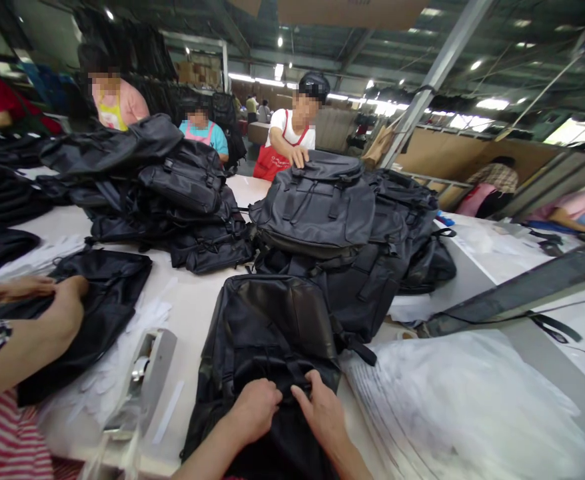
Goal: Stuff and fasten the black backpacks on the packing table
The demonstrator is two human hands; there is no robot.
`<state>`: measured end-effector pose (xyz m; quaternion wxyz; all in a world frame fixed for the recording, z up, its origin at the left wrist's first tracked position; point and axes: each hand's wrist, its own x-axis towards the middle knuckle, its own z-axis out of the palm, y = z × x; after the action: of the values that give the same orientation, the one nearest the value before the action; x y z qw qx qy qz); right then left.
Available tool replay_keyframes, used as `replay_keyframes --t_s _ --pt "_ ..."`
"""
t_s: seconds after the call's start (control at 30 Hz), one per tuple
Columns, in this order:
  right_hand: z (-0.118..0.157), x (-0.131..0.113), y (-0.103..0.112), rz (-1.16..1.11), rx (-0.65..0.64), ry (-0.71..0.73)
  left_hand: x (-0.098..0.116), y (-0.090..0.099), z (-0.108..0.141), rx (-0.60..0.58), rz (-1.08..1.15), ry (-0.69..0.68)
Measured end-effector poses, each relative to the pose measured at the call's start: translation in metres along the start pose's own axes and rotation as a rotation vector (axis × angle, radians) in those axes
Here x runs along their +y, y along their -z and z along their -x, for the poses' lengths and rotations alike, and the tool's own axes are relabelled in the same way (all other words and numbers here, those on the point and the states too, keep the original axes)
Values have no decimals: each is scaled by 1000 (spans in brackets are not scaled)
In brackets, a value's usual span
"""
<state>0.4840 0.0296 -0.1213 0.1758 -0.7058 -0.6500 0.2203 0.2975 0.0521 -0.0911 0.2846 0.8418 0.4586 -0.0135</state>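
A black backpack [277, 313] lies on the white table right in front of me, its top pointing away. My left hand [258, 405] is closed, fingertips pinching the material at the middle of the backpack's front. Just to its right, my right hand [320, 403] grips the same area, thumb and forefinger bent around the fabric. Exactly which strap or edge lies between the fingers is hidden. Behind this bag, another black backpack [317, 207] rests on top of a stack, with a co-worker's hand [298, 157] on it.
At left, another person's hands [65, 300] work on a black bag [115, 287]. A grey tape dispenser [155, 373] stands between us, among white paper scraps. More black bags [172, 173] are heaped behind. Clear plastic bags [462, 400] lie at right beneath a metal beam [522, 287].
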Motion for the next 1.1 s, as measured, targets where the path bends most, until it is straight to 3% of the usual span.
replay_keyframes --t_s 0.13,0.2,0.3,0.37,0.47,0.57,0.63,0.67,0.73,0.87,1.0,1.1 --pt "2 -30 29 -178 -65 -9 -16 14 -13 -73 41 -144" --pt "9 -46 40 -320 -144 -25 -24 12 -22 -209 174 -203" --pt "18 -57 40 -511 -196 -28 -29 -3 -33 -485 341 -230" --pt "19 -47 31 -512 -174 -40 -28 -12 -36 -526 364 -210" --pt "19 -6 14 -231 -140 -13 -20 -14 -32 -447 362 -166" --pt "19 37 -4 126 -187 47 -14 -11 -25 -161 354 -89" --pt "19 50 -12 215 -203 110 -15 -12 -25 36 318 -9" --pt "17 51 -15 217 -189 129 -17 -14 -27 80 296 32" --pt "12 44 -17 180 -167 152 -23 -17 -34 60 274 87" --pt "-4 20 -8 58 -300 169 -31 -10 -39 -31 343 90" --pt "-20 17 0 -224 -432 3 -31 -2 2 133 332 67" --pt "-26 24 -12 -313 -576 -41 -31 -19 49 200 244 95"
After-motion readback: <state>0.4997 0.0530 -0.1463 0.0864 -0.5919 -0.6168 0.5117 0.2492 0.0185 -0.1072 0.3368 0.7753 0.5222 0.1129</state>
